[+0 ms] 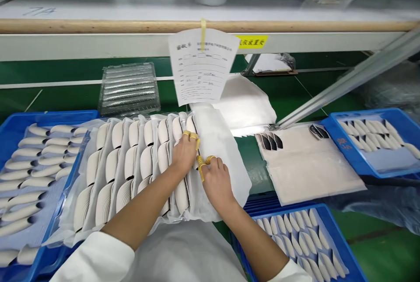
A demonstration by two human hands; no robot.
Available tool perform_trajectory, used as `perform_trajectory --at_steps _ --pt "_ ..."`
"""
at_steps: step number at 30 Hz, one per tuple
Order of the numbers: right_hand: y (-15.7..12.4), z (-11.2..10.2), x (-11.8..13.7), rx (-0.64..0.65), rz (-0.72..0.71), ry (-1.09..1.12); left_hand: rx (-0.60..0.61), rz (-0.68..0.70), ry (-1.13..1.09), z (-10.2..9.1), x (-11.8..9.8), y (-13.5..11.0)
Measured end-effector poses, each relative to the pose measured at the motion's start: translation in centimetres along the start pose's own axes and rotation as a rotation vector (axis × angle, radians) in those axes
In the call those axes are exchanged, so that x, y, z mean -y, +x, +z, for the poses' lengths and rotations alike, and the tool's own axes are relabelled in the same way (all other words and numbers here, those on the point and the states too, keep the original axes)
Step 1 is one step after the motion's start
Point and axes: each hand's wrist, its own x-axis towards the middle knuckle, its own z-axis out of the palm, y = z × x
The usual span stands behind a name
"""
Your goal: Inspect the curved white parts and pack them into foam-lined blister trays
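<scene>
Across the back runs a white shelf [98,46]. Curved pale pieces [112,164] sit in lined rows below — probably light, stiff and easily scuffed, best pinched by their edges. Left hand [184,153] and right hand [217,181] curl at the end row [181,196], grip unclear; blue trays [364,161] flank them.

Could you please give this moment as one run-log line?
left hand: over curved cream pieces; right hand: over thin white sheet; grasp: unclear
</scene>
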Motion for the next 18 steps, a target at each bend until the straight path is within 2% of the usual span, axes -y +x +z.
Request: perform_trajectory --at_steps 2,5,7,9,11,12,14,16,18 --pt "0.1 0.1 -0.4 -0.009 -0.036 -0.04 -0.005 0.015 -0.053 -0.4 -0.2 0.0" --pt "0.8 0.0 -1.0 -0.036 -0.105 -0.08 -0.044 0.033 -0.144 -1.9 0.2 -1.2" --pt "1.8 -0.1 -1.4 -0.061 -0.165 -0.087 -0.096 0.048 -0.19 -3.3 1.7 -2.5" --pt "2.7 -0.2 -2.0 -0.088 -0.228 -0.084 -0.221 0.073 -0.297 -4.9 4.8 -4.2" --pt "3.5 -0.3 -2.7 -0.111 -0.277 -0.08 -0.413 0.029 -0.434 -6.5 9.8 -6.0" --pt "3.7 -0.3 -3.2 -0.097 -0.293 -0.065 -0.489 -0.055 -0.458 -7.2 13.0 -6.9" --pt "4.0 -0.6 -4.1 -0.075 -0.293 0.004 -0.59 -0.345 -0.43 -8.5 20.2 -8.4" --pt "4.1 -1.2 -4.6 -0.07 -0.231 0.072 -0.629 -0.575 -0.404 -9.2 27.3 -9.6" --pt "4.0 -2.1 -4.6 -0.092 -0.125 0.101 -0.591 -0.743 -0.382 -9.0 33.1 -10.4"
